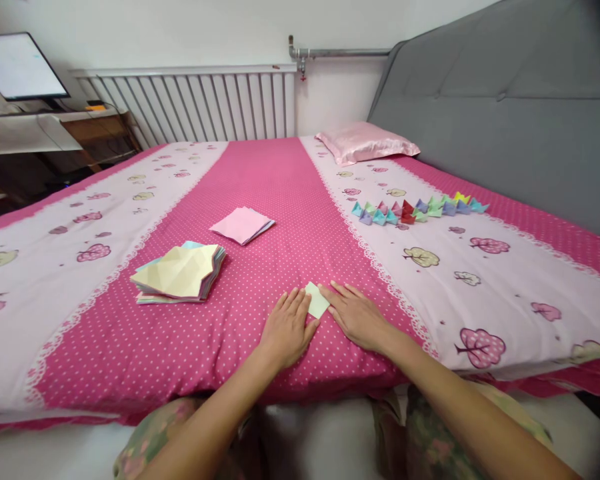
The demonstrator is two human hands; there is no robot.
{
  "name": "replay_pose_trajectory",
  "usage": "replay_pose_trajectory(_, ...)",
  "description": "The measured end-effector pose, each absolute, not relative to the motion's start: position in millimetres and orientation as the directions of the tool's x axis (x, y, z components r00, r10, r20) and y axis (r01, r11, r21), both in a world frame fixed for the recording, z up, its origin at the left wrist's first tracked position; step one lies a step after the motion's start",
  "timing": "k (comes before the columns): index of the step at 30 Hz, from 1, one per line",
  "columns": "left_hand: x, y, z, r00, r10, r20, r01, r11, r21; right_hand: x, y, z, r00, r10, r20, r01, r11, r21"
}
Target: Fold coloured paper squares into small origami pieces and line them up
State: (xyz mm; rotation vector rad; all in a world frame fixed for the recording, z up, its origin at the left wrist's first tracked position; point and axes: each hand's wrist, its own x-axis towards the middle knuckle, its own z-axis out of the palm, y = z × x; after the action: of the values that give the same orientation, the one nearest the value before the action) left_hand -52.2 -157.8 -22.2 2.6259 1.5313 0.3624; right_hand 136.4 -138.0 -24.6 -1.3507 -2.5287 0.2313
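A small pale green piece of folded paper [318, 301] lies on the pink bedspread, close to the bed's near edge. My left hand [289, 323] rests flat at its left side, fingers stretched forward and touching its edge. On the other side my right hand [354, 315] lies flat too, with its fingertips on the paper's right edge. The parts of the paper under the fingers are hidden. Farther left are a thick stack of creased paper sheets [177, 272], pale yellow on top, and a smaller stack of paper squares [243, 225], pink on top.
Several small folded paper boats [407, 212] in many colours stand in rows on the bed at the right. Behind them lies a pink pillow [367, 141] beside the grey headboard [505, 113]. A white radiator [190, 103] and a desk with a monitor [23, 67] are at the back.
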Motion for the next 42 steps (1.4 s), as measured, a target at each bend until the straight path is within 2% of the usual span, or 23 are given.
replay_pose_trajectory(7,-68,-168,-17,0.467,0.870,0.160,0.836,-0.493,0.241,147,-143,-24,-0.504,0.843,0.189,0.768,0.537,-0.349)
replay_pose_trajectory(16,-81,-147,-16,0.473,0.849,0.236,0.741,-0.529,0.415,150,-140,-27,-0.381,0.893,0.238,0.743,0.449,-0.495)
replay_pose_trajectory(23,-82,-129,-15,0.527,0.800,0.286,0.672,-0.598,0.436,145,-135,-23,-0.363,0.874,0.323,0.649,0.485,-0.585)
replay_pose_trajectory(33,-82,-122,-14,0.529,0.787,0.317,0.625,-0.614,0.481,142,-130,-15,-0.370,0.885,0.283,0.646,0.464,-0.607)
replay_pose_trajectory(42,-81,-122,-11,0.516,0.811,0.274,0.604,-0.572,0.555,141,-132,-7,-0.370,0.898,0.240,0.639,0.433,-0.635)
